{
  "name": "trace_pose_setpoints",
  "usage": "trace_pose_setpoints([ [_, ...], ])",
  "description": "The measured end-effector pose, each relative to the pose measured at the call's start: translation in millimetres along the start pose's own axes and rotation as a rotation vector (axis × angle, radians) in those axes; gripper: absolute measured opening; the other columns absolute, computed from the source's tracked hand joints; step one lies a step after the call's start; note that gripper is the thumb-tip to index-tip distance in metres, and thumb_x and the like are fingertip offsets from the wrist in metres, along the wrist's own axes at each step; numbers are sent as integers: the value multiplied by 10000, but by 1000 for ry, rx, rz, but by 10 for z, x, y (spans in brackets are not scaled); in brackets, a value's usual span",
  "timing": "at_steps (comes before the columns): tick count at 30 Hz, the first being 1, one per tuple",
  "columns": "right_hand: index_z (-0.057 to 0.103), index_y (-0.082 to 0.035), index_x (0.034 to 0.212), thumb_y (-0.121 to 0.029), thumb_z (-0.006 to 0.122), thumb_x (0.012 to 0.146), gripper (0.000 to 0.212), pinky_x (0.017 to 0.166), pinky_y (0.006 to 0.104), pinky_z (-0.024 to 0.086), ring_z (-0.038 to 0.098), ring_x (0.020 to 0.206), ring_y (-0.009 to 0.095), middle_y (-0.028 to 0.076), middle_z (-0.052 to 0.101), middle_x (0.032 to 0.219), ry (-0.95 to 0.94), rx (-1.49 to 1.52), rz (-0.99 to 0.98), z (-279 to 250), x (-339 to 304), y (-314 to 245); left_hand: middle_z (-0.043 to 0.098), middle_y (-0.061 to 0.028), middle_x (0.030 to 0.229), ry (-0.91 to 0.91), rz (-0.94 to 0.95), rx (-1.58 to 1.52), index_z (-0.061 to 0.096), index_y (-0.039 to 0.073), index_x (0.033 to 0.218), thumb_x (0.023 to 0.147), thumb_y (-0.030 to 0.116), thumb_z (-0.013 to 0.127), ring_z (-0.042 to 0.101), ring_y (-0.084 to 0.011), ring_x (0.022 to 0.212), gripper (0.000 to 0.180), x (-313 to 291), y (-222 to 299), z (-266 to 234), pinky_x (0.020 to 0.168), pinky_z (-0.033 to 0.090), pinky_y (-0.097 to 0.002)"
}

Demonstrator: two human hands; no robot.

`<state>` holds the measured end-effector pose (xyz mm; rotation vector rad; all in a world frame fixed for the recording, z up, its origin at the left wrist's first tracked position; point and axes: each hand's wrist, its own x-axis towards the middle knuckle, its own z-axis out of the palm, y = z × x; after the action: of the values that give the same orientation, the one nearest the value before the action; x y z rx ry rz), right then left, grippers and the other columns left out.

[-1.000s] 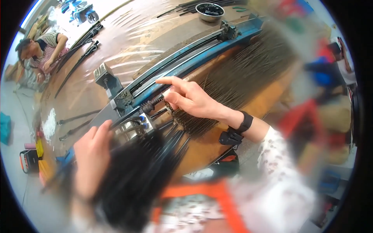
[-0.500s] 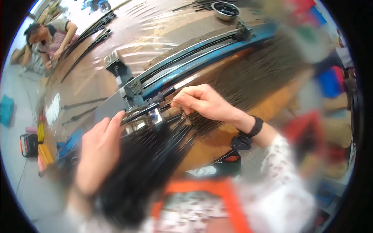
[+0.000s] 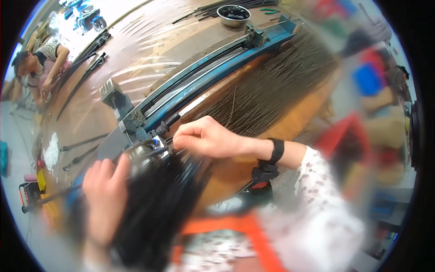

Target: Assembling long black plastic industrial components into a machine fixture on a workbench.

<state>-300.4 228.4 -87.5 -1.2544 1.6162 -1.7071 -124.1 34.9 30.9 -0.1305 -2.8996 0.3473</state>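
Observation:
My left hand [image 3: 106, 188], at the left beside the metal fixture, is closed round a long thin black rod [image 3: 52, 196]. The rod's knobbed end sticks out to the left past the hand. Its other part runs over the fixture toward my right hand [image 3: 206, 138]. The right fingertips are pinched together at the fixture's right side; what they hold is mostly hidden, though a thin coil spring showed there a moment earlier. Below the fixture hangs a thick, blurred bundle of black rods [image 3: 154, 213]. A black-handled lever [image 3: 167, 124] stands just above the right fingers.
A blue rail machine [image 3: 213, 70] crosses the table. Beside it lie many long thin coil springs [image 3: 253, 99]. A metal bowl of black parts [image 3: 233, 17] stands at the back, with green pliers [image 3: 270, 10] nearby. Another person [image 3: 43, 70] sits at the far left.
The black rod has slid left, its knobbed end now showing beyond my left hand. Both hands have moved left and down in the picture as the view shifted. The spring at my right fingers no longer shows.

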Motion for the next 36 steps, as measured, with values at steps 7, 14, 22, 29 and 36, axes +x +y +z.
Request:
trace_pose_setpoints([
  [7, 637, -69, 945, -172, 772, 781, 236, 725, 359, 501, 618, 797, 245, 21, 626, 855, 241, -765, -821, -1, -70, 59, 631, -233, 800, -544, -375, -781, 652, -9, 951, 906, 60, 586, 618, -403, 728, 106, 40, 98, -113, 670, 503, -426],
  [14, 691, -85, 1143, -39, 706, 794, 352, 578, 342, 450, 538, 599, 189, 20, 601, 759, 384, -801, -700, -513, -77, 355, 521, -177, 818, -204, -255, -294, 610, 63, 1271, 840, -64, 525, 551, -363, 753, 458, -77, 17, -100, 656, 456, -441],
  [22, 751, -139, 1065, -360, 776, 792, 352, 448, 254, 429, 525, 528, 105, -29, 533, 616, 418, -841, -747, -509, 111, 343, 476, -108, 709, -9, -109, -124, 661, 141, 1264, 751, -80, 561, 526, -286, 646, 567, 85, 77, 21, 579, 437, -425],
  [29, 720, -126, 913, -240, 681, 927, 121, 397, 277, 331, 430, 469, 119, -25, 369, 556, 473, -928, -927, -305, 286, 204, 540, -118, 666, 118, -12, -112, 665, 95, 1252, 816, 3, 585, 553, -308, 588, 453, -90, -94, 121, 519, 431, -437],
  [36, 689, -117, 1102, -5, 643, 712, 408, 607, 393, 498, 622, 668, 242, 41, 653, 756, 445, -1003, -690, -788, 248, 295, 663, -202, 1155, 275, -283, -129, 600, 21, 1296, 938, -9, 540, 639, -361, 1064, 364, -396, -689, 113, 904, 512, -418],
])
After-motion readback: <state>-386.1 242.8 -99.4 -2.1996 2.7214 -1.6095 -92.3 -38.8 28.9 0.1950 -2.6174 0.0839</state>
